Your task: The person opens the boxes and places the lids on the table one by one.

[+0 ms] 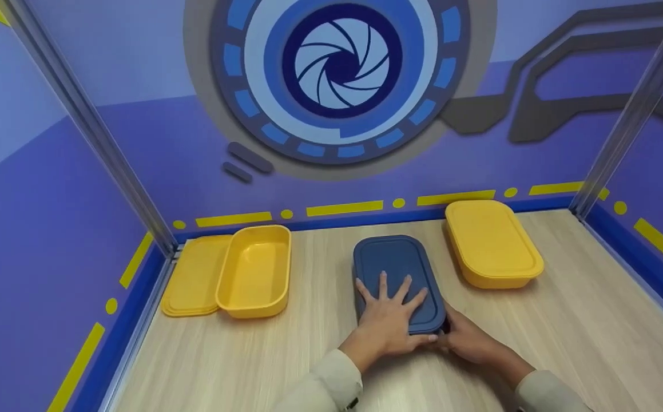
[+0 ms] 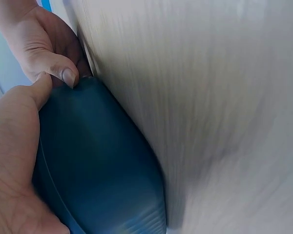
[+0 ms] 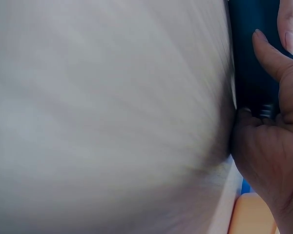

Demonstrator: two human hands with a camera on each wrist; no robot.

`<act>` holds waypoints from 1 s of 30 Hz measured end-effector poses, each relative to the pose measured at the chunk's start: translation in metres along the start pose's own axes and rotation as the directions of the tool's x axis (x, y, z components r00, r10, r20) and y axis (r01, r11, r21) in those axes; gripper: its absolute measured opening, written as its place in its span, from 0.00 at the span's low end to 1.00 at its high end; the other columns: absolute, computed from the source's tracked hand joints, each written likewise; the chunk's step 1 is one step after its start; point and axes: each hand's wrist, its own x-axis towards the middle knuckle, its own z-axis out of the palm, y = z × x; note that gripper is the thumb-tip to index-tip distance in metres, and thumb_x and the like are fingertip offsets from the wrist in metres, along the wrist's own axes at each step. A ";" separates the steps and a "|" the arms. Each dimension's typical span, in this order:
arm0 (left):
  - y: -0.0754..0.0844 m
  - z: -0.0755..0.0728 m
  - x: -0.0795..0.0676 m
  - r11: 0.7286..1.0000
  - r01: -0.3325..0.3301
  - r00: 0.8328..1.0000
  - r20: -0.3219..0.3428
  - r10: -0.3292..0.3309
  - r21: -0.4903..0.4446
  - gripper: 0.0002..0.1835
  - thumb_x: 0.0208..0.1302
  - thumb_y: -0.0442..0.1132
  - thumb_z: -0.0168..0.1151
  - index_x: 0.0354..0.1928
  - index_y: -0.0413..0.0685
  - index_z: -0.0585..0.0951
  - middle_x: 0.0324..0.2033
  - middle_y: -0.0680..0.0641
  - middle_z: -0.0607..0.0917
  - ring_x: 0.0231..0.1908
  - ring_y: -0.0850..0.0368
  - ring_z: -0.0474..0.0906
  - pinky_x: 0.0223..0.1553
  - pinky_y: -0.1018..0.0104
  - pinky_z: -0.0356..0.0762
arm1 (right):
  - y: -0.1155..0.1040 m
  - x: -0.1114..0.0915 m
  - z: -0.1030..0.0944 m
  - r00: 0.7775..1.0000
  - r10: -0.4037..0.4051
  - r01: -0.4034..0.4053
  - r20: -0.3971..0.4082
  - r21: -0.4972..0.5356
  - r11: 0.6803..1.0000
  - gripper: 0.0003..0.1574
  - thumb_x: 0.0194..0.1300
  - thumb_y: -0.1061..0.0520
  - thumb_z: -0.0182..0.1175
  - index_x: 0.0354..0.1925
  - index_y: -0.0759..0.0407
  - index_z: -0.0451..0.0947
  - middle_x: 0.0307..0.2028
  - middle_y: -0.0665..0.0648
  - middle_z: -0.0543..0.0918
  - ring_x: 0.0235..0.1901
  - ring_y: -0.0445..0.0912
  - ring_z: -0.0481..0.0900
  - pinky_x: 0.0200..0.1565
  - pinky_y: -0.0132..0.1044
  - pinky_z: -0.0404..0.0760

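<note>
A dark blue lidded food container [image 1: 394,254] stands on the table, long side running away from me. My left hand [image 1: 387,320] lies spread over its lid, fingers straight and apart, the thumb reaching along the near edge. At the near right corner my right hand [image 1: 468,337] grips the container low on its side. In the right wrist view the right thumb [image 3: 273,58] lies along the blue wall [image 3: 254,63], while the other fingers are bent at the base and partly hidden. The left wrist view shows the two thumbs close together at the container's corner.
An open yellow container [image 1: 254,274] stands at the left, beside a yellow lid [image 1: 194,277]. A second yellow container [image 1: 494,240] with its lid on stands at the back right. Patterned wall panels [image 1: 154,131] and metal posts [image 1: 88,123] border the wooden table [image 1: 217,360].
</note>
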 end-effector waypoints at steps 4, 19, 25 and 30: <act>-0.001 0.000 0.000 1.000 0.004 1.000 0.005 -0.004 -0.023 0.51 0.61 0.90 0.37 0.84 0.87 0.43 0.88 0.57 0.50 0.86 0.30 0.45 0.71 0.11 0.46 | -0.001 0.000 -0.001 1.000 -0.010 0.010 -0.005 -0.009 1.000 0.76 0.59 0.53 0.77 0.88 0.46 0.37 0.88 0.60 0.46 0.87 0.57 0.44 0.65 0.12 0.50; -0.003 0.002 -0.001 1.000 -0.013 1.000 0.001 0.013 -0.027 0.51 0.61 0.91 0.32 0.84 0.86 0.42 0.88 0.56 0.49 0.86 0.29 0.45 0.71 0.11 0.44 | 0.001 0.002 0.001 1.000 -0.009 0.009 -0.011 -0.010 1.000 0.74 0.59 0.57 0.75 0.88 0.46 0.39 0.88 0.59 0.47 0.86 0.55 0.45 0.66 0.12 0.49; -0.003 0.004 -0.001 0.999 -0.024 1.000 -0.016 0.023 -0.042 0.51 0.62 0.90 0.30 0.84 0.85 0.43 0.88 0.55 0.49 0.85 0.28 0.44 0.71 0.10 0.44 | 0.000 0.001 -0.001 0.999 -0.034 0.034 -0.001 -0.011 0.999 0.73 0.62 0.53 0.75 0.88 0.48 0.37 0.88 0.61 0.45 0.87 0.59 0.42 0.64 0.10 0.48; -0.003 0.006 -0.001 0.999 -0.036 0.999 -0.027 0.035 -0.025 0.50 0.63 0.90 0.26 0.85 0.85 0.41 0.88 0.54 0.49 0.85 0.28 0.44 0.70 0.10 0.44 | 0.001 0.000 0.000 1.000 -0.031 0.031 0.004 -0.013 0.999 0.74 0.62 0.50 0.76 0.88 0.47 0.36 0.88 0.60 0.44 0.87 0.59 0.43 0.65 0.10 0.49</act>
